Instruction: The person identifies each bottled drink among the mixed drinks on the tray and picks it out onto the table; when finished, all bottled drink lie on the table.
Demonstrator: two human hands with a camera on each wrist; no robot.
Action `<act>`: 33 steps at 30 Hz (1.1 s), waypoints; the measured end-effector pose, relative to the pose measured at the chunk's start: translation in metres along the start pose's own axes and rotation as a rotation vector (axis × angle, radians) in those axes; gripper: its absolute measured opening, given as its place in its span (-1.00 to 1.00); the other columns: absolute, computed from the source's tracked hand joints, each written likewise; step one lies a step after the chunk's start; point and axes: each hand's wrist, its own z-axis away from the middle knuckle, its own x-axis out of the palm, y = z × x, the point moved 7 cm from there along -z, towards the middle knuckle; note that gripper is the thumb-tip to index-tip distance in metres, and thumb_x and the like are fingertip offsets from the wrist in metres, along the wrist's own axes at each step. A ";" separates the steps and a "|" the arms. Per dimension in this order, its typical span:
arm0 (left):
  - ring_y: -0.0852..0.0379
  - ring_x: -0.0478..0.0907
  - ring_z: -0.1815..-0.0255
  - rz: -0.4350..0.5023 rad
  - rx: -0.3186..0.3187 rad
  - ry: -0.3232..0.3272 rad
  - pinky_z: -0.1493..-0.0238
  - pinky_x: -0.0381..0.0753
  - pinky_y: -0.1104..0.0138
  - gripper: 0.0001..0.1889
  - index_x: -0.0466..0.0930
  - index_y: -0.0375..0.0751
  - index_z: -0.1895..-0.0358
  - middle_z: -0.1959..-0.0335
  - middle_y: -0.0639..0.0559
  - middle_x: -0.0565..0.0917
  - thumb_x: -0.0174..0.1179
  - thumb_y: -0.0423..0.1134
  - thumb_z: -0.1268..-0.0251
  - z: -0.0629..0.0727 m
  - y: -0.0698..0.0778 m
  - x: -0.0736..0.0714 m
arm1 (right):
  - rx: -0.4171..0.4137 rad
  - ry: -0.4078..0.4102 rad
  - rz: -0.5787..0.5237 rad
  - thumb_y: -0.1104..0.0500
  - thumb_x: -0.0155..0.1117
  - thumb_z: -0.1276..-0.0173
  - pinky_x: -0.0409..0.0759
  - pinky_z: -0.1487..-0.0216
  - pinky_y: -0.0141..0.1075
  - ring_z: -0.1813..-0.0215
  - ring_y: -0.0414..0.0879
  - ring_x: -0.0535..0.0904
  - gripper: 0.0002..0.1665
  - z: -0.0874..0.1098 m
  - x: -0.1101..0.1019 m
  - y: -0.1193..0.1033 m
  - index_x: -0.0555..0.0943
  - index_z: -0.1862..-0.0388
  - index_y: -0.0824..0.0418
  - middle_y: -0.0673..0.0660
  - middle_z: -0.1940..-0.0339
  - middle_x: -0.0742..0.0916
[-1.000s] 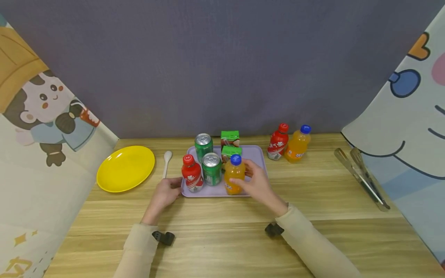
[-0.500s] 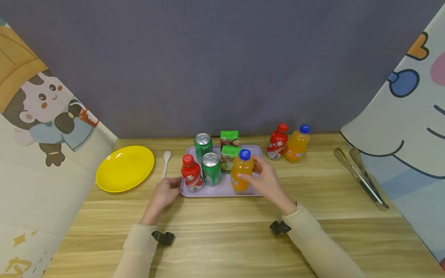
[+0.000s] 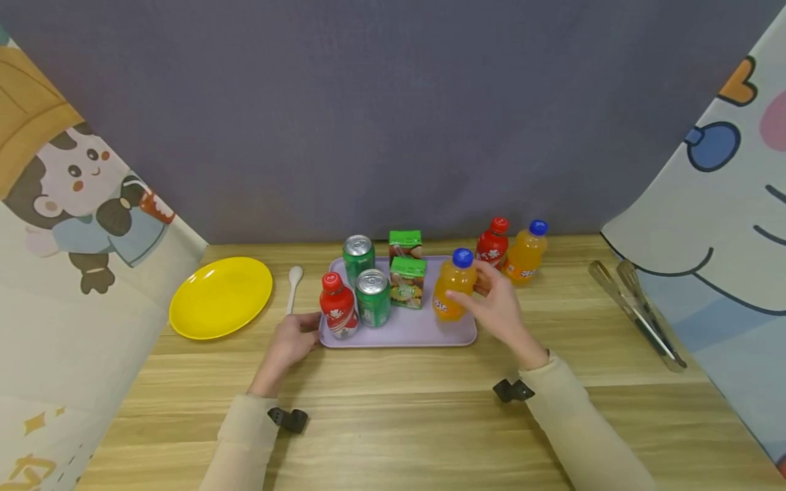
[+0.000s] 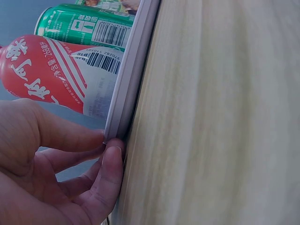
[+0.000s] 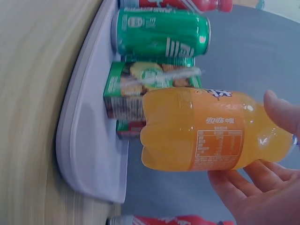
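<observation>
My left hand (image 3: pixel 291 341) pinches the front left corner of a lilac tray (image 3: pixel 405 333); in the left wrist view thumb and fingers (image 4: pixel 111 164) meet at its rim. An orange soda bottle (image 3: pixel 452 294) with a blue cap hangs upright over the tray's right part, gripped around its upper body by my right hand (image 3: pixel 500 310). The right wrist view shows a gap between bottle base and tray. On the tray stand a red bottle (image 3: pixel 339 310), two green cans (image 3: pixel 373 303) and two green-topped drink cartons (image 3: pixel 407 285), one behind the other.
Behind my right hand stand another red bottle (image 3: pixel 492 247), partly hidden, and a second orange soda bottle (image 3: pixel 525 256). Metal tongs (image 3: pixel 638 317) lie at the far right. Left of the tray are a white spoon (image 3: pixel 295 279) and a yellow plate (image 3: pixel 221 298). A grey panel (image 3: pixel 393 136) rises behind the table.
My right hand has carried the orange soda bottle rightward and away from me, from beside the front can to over the tray's right part. The left hand and tray have stayed put.
</observation>
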 end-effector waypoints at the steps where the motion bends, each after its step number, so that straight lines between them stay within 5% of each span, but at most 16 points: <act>1: -0.06 0.48 0.20 -0.003 0.002 0.000 0.33 0.54 0.27 -0.56 0.50 -0.44 -0.18 0.00 -0.29 0.59 0.15 -0.45 -0.18 0.000 0.000 0.000 | 0.002 0.004 0.007 0.39 0.43 -0.10 0.50 -0.02 0.03 0.00 0.23 0.58 -0.38 0.000 -0.002 0.001 0.42 -0.14 0.52 0.41 0.00 0.63; 10: -0.06 0.49 0.21 0.001 -0.017 0.007 0.34 0.55 0.29 -0.56 0.50 -0.42 -0.18 0.00 -0.28 0.60 0.15 -0.44 -0.18 -0.001 -0.001 -0.001 | -0.002 0.058 0.031 0.41 0.42 -0.10 0.56 0.03 -0.13 0.05 0.19 0.60 -0.38 -0.005 -0.022 0.015 0.43 -0.14 0.53 0.40 0.02 0.64; 16: -0.06 0.49 0.23 0.007 -0.010 0.004 0.35 0.55 0.29 -0.56 0.50 -0.44 -0.17 0.02 -0.29 0.60 0.15 -0.45 -0.18 -0.001 0.000 -0.001 | 0.001 0.122 0.057 0.38 0.44 -0.10 0.56 0.07 -0.27 0.07 0.14 0.61 -0.37 -0.012 -0.036 0.050 0.45 -0.16 0.49 0.37 0.02 0.65; 26: -0.02 0.50 0.25 0.006 -0.006 -0.001 0.35 0.55 0.28 -0.56 0.49 -0.45 -0.18 0.00 -0.30 0.59 0.14 -0.44 -0.19 -0.001 -0.003 0.000 | 0.065 0.174 0.053 0.29 0.46 -0.12 0.54 0.02 -0.03 0.03 0.15 0.59 -0.33 -0.012 -0.048 0.074 0.45 -0.20 0.41 0.34 -0.04 0.64; 33: -0.03 0.49 0.22 0.003 -0.003 -0.006 0.34 0.55 0.28 -0.55 0.48 -0.43 -0.19 -0.01 -0.29 0.59 0.14 -0.44 -0.20 -0.001 -0.001 0.000 | 0.119 0.205 0.083 0.23 0.46 -0.14 0.55 0.10 -0.31 0.07 0.12 0.60 -0.34 -0.010 -0.054 0.089 0.45 -0.19 0.41 0.33 -0.03 0.65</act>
